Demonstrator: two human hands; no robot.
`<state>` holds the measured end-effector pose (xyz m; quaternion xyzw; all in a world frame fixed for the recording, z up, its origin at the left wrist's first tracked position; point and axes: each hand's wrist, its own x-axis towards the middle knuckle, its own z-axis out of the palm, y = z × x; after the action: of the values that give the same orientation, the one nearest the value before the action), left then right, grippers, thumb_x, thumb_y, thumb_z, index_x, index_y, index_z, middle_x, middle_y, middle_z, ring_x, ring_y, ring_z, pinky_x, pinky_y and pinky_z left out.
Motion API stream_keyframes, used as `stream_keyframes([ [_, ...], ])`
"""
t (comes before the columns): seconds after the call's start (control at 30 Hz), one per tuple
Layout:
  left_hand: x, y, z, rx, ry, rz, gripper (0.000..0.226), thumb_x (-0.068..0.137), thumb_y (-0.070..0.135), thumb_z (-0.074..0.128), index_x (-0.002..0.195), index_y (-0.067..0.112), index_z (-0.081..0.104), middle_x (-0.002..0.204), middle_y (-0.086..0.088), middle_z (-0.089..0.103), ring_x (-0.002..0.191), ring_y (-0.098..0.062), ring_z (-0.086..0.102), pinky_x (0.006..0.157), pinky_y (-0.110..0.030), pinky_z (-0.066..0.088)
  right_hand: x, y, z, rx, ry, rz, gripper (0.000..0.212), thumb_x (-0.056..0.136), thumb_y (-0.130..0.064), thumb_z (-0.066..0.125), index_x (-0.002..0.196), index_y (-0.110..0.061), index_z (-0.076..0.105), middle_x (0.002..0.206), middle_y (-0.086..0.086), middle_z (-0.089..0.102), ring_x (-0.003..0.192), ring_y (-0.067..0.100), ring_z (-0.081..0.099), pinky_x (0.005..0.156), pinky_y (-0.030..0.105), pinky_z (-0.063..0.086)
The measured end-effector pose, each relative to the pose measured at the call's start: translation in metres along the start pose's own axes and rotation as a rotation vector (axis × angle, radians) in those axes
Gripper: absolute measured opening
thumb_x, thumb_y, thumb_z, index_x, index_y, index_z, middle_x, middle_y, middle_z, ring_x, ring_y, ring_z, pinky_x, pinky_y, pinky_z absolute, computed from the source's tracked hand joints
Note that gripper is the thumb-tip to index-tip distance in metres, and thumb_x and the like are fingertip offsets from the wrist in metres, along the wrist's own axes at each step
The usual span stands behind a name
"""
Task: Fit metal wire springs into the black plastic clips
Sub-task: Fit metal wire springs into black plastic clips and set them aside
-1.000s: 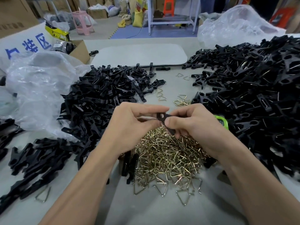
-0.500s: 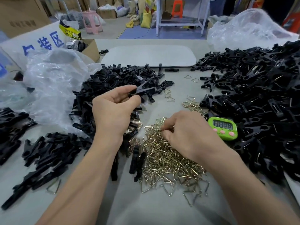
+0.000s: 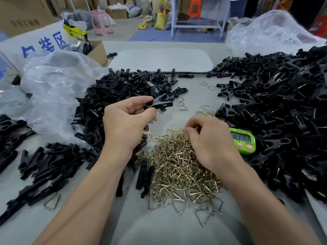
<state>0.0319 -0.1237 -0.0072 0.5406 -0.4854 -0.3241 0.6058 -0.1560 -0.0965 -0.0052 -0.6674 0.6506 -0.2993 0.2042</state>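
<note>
The left grip (image 3: pixel 127 121) is a bare hand held up over the desk (image 3: pixel 194 96). Its thumb and fingers are curled round one end of a black clip (image 3: pixel 159 104). The rest of the clip sticks out of the grip to the right, lying almost flat in the air. It is long, thin and dark.

The right grip (image 3: pixel 210 140) is lower down. Its fingers are bent onto the top of the pile of wire springs (image 3: pixel 177 167). I cannot tell if it has one spring pinched. The springs are small gold wire triangles, all tangled in a heap between the two arms.

A heap of clips (image 3: pixel 123 85) lies behind the left grip. A bigger heap (image 3: pixel 274 103) lies on the right. A green timer (image 3: pixel 243 140) sits just beside the right grip.
</note>
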Motion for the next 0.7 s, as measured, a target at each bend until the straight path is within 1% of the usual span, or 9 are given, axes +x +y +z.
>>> stream_keyframes([
  [0.07,0.002,0.000,-0.001,0.013,0.045,0.005,0.028,0.070,0.015,0.085,0.092,0.033,0.084,0.083,0.012,0.080,0.078,-0.003,0.075,0.069,-0.012,0.055,0.002,-0.004,-0.001,0.025,-0.036,-0.048,0.017,0.099,-0.025,0.063,0.090,-0.032,0.075,0.084,-0.020,0.067,0.081,0.000,0.060,0.072,0.016,0.046],
  [0.1,0.003,0.000,-0.001,0.021,0.066,0.007,0.029,0.070,0.017,0.086,0.092,0.035,0.084,0.084,0.013,0.080,0.081,-0.004,0.075,0.072,-0.013,0.056,0.003,-0.009,0.001,0.028,-0.077,-0.095,0.014,0.099,-0.029,0.064,0.094,-0.032,0.077,0.088,-0.020,0.068,0.086,-0.001,0.060,0.079,0.013,0.045],
  [0.17,0.004,0.000,-0.001,0.018,0.084,0.003,0.029,0.069,0.018,0.085,0.092,0.036,0.084,0.085,0.014,0.080,0.083,-0.005,0.075,0.075,-0.015,0.056,0.004,-0.018,0.009,-0.040,-0.134,-0.197,0.016,0.095,-0.038,0.067,0.106,-0.031,0.077,0.102,-0.013,0.071,0.101,0.008,0.057,0.097,0.029,0.045],
  [0.2,0.005,0.000,-0.001,0.011,0.085,0.002,0.030,0.069,0.018,0.085,0.092,0.036,0.084,0.084,0.013,0.080,0.082,-0.005,0.075,0.074,-0.015,0.056,0.005,-0.022,0.015,-0.118,-0.139,-0.237,0.022,0.094,-0.041,0.068,0.111,-0.031,0.076,0.107,-0.009,0.070,0.104,0.011,0.052,0.098,0.036,0.043],
  [0.3,0.006,0.000,0.000,0.002,0.073,0.016,0.029,0.069,0.017,0.084,0.092,0.035,0.084,0.083,0.012,0.080,0.077,-0.003,0.073,0.071,-0.013,0.055,0.007,-0.031,0.028,-0.321,-0.157,-0.292,0.022,0.094,-0.038,0.070,0.114,-0.031,0.074,0.100,-0.005,0.062,0.099,0.017,0.048,0.093,0.039,0.039],
  [0.4,0.005,0.000,-0.001,0.012,0.052,0.022,0.030,0.069,0.019,0.083,0.094,0.035,0.084,0.083,0.012,0.080,0.077,-0.005,0.073,0.071,-0.015,0.056,0.005,-0.032,0.032,-0.264,-0.180,-0.261,0.012,0.091,-0.030,0.073,0.103,-0.030,0.074,0.094,-0.008,0.059,0.097,0.018,0.052,0.093,0.038,0.045],
  [0.47,0.003,-0.001,0.000,0.012,0.045,0.016,0.030,0.069,0.019,0.082,0.093,0.036,0.084,0.083,0.012,0.080,0.075,-0.005,0.071,0.071,-0.016,0.056,0.003,-0.031,0.029,-0.151,-0.152,-0.186,0.009,0.087,-0.026,0.078,0.092,-0.032,0.074,0.091,-0.011,0.065,0.086,0.011,0.059,0.083,0.031,0.049],
  [0.57,0.002,-0.001,0.000,0.005,0.042,0.018,0.030,0.069,0.019,0.082,0.093,0.037,0.084,0.081,0.011,0.080,0.071,-0.002,0.068,0.067,-0.015,0.054,0.001,-0.025,0.022,0.186,-0.107,-0.032,0.017,0.077,-0.017,0.085,0.068,-0.027,0.073,0.055,-0.018,0.061,0.046,-0.001,0.052,0.049,0.009,0.036],
  [0.7,0.003,0.001,0.000,0.015,0.036,0.023,0.031,0.069,0.018,0.082,0.093,0.037,0.083,0.081,0.012,0.079,0.070,0.000,0.069,0.066,-0.012,0.053,0.000,-0.016,0.009,0.421,-0.077,0.054,0.019,0.076,-0.012,0.087,0.065,-0.024,0.078,0.057,-0.008,0.068,0.045,-0.001,0.049,0.046,0.011,0.037],
])
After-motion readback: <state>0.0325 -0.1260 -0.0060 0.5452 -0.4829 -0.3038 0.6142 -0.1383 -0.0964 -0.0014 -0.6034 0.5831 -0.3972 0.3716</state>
